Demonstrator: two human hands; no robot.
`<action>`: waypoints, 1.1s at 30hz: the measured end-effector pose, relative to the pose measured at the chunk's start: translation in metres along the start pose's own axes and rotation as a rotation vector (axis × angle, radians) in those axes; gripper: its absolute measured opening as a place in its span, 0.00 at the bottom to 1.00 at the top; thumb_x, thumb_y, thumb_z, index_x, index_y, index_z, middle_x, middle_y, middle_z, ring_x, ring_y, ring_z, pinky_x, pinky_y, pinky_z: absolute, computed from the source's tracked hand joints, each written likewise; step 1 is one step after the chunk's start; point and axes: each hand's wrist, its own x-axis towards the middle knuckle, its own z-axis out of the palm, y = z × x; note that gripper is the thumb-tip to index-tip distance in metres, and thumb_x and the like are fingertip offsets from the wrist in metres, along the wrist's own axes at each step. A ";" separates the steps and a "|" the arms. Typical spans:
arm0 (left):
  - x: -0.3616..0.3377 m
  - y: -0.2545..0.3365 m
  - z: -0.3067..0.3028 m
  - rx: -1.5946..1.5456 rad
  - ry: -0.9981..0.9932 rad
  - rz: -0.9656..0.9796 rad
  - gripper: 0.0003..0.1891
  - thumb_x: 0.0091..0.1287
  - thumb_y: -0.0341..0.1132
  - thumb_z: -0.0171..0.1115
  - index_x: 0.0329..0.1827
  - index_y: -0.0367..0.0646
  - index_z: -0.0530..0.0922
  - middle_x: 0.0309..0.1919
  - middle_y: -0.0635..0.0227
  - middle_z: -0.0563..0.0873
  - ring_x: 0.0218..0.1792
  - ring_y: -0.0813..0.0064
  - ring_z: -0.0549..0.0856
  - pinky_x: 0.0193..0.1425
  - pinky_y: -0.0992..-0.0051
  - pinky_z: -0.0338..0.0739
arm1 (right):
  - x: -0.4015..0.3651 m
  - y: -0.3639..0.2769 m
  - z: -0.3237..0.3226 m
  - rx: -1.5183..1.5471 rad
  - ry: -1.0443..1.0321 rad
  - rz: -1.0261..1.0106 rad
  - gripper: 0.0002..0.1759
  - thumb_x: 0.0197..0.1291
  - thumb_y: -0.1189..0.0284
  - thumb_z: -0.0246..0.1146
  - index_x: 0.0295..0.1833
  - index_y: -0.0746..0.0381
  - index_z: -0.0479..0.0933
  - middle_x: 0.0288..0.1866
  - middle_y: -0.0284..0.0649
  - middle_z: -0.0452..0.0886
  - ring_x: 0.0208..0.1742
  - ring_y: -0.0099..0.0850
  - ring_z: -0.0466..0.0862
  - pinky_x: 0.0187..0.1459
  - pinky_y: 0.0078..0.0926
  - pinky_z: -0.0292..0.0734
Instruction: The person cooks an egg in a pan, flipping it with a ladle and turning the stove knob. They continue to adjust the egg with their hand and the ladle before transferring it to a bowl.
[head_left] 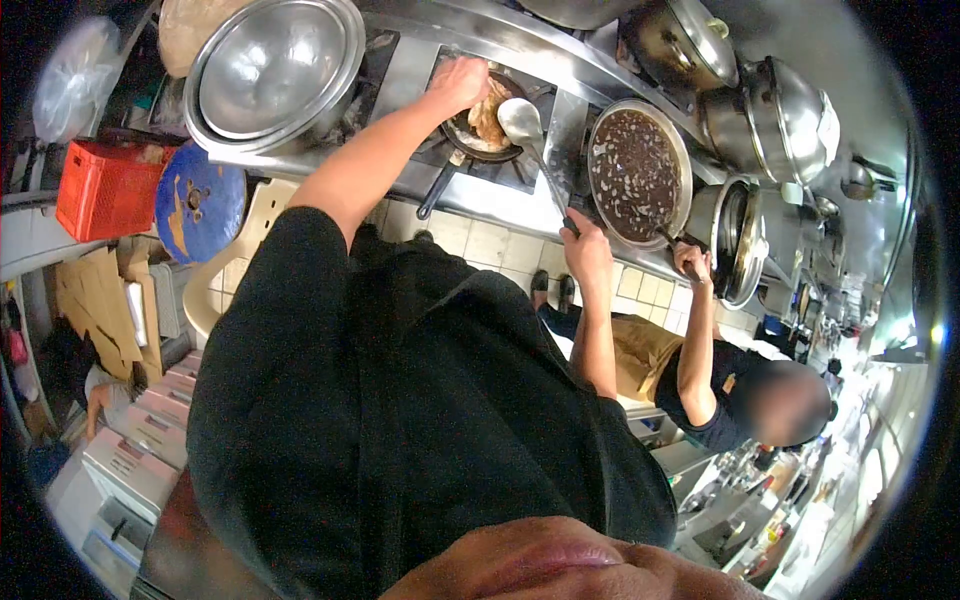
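A small dark frying pan (488,150) stands on the stove, its handle pointing toward me, with a browned, folded piece of food (489,115) in it. My left hand (461,83) is over the pan's far left rim, beside the food. Its fingers are closed, and what they hold is hidden. My right hand (588,249) grips the black handle of a metal ladle (520,121). The ladle's rounded bowl is over the pan's right side, against or just above the food.
Right of the pan stands a wide pot of dark brown sauce (640,172) with pale bits. A co-worker's hand (692,261) holds a handle at its rim. Large steel bowls (272,75) sit left; a red crate (110,190) and blue round lid (203,203) are below. Lidded pots (770,120) line the right.
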 end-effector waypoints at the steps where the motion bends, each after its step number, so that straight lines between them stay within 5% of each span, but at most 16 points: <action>1: 0.005 0.008 -0.004 -0.027 -0.032 0.014 0.11 0.59 0.35 0.57 0.33 0.38 0.85 0.34 0.44 0.86 0.39 0.47 0.87 0.47 0.53 0.81 | -0.002 -0.003 -0.001 -0.006 -0.004 0.027 0.23 0.58 0.65 0.64 0.62 0.48 0.79 0.52 0.53 0.83 0.55 0.49 0.83 0.54 0.41 0.77; 8: 0.054 0.043 0.007 -0.158 -0.128 0.034 0.10 0.52 0.29 0.62 0.35 0.33 0.85 0.35 0.43 0.86 0.39 0.46 0.87 0.44 0.56 0.81 | 0.013 0.026 0.009 0.069 -0.005 -0.099 0.23 0.58 0.68 0.63 0.62 0.55 0.79 0.48 0.52 0.85 0.46 0.41 0.87 0.47 0.35 0.78; 9: 0.065 0.042 0.020 -0.151 -0.151 0.060 0.10 0.53 0.29 0.62 0.36 0.33 0.84 0.35 0.42 0.86 0.40 0.46 0.87 0.45 0.56 0.81 | 0.012 0.013 0.002 0.032 -0.045 0.048 0.24 0.57 0.68 0.66 0.61 0.52 0.79 0.52 0.51 0.84 0.55 0.48 0.83 0.55 0.41 0.77; 12: 0.074 0.045 0.025 -0.203 -0.218 0.082 0.11 0.53 0.28 0.62 0.37 0.31 0.84 0.36 0.42 0.86 0.41 0.48 0.87 0.46 0.57 0.81 | 0.014 0.013 0.000 0.066 -0.067 0.057 0.24 0.56 0.69 0.67 0.60 0.53 0.79 0.51 0.51 0.84 0.54 0.46 0.84 0.54 0.40 0.77; 13: 0.074 0.047 0.023 -0.231 -0.241 0.085 0.11 0.53 0.28 0.62 0.37 0.30 0.83 0.36 0.42 0.86 0.41 0.49 0.87 0.47 0.58 0.81 | 0.016 0.021 0.005 0.037 -0.012 -0.054 0.23 0.57 0.67 0.67 0.59 0.60 0.80 0.45 0.53 0.86 0.37 0.35 0.86 0.44 0.33 0.79; 19: 0.081 0.044 0.043 -0.263 -0.206 0.016 0.12 0.54 0.30 0.64 0.38 0.29 0.83 0.37 0.43 0.86 0.42 0.49 0.87 0.48 0.58 0.82 | 0.014 0.016 0.001 -0.021 0.015 -0.084 0.22 0.57 0.68 0.66 0.59 0.59 0.80 0.45 0.53 0.86 0.42 0.42 0.87 0.46 0.35 0.78; 22: 0.062 0.036 0.017 -0.119 -0.245 0.072 0.12 0.55 0.32 0.65 0.37 0.30 0.84 0.39 0.42 0.86 0.43 0.49 0.87 0.49 0.59 0.82 | 0.011 0.005 0.001 -0.013 -0.032 0.013 0.23 0.57 0.65 0.66 0.60 0.54 0.79 0.52 0.53 0.83 0.55 0.48 0.83 0.55 0.42 0.77; 23: 0.055 0.029 0.014 -0.161 -0.239 0.046 0.12 0.55 0.33 0.66 0.37 0.30 0.84 0.39 0.42 0.86 0.43 0.50 0.87 0.49 0.60 0.82 | 0.011 0.004 0.004 -0.027 -0.002 -0.002 0.22 0.57 0.69 0.65 0.60 0.53 0.81 0.44 0.53 0.85 0.47 0.44 0.86 0.48 0.37 0.78; 26: 0.037 0.007 0.009 -0.144 -0.241 -0.031 0.12 0.57 0.33 0.66 0.37 0.31 0.85 0.39 0.43 0.86 0.44 0.51 0.87 0.50 0.60 0.81 | 0.012 -0.004 0.007 -0.052 -0.031 0.022 0.23 0.57 0.68 0.65 0.61 0.50 0.80 0.45 0.52 0.85 0.48 0.45 0.86 0.48 0.37 0.78; 28: 0.018 -0.017 0.017 -0.189 -0.111 -0.016 0.15 0.58 0.39 0.64 0.35 0.33 0.85 0.31 0.43 0.85 0.36 0.47 0.87 0.44 0.55 0.81 | 0.012 -0.007 0.011 -0.038 -0.019 -0.014 0.23 0.58 0.67 0.65 0.60 0.50 0.80 0.48 0.51 0.84 0.51 0.47 0.84 0.52 0.40 0.78; 33: 0.003 -0.061 0.046 -0.018 -0.182 -0.076 0.13 0.61 0.37 0.60 0.37 0.33 0.85 0.38 0.43 0.85 0.44 0.47 0.86 0.50 0.55 0.81 | 0.014 -0.029 0.013 -0.049 -0.048 0.006 0.22 0.59 0.65 0.64 0.60 0.48 0.79 0.51 0.50 0.83 0.54 0.50 0.82 0.54 0.46 0.78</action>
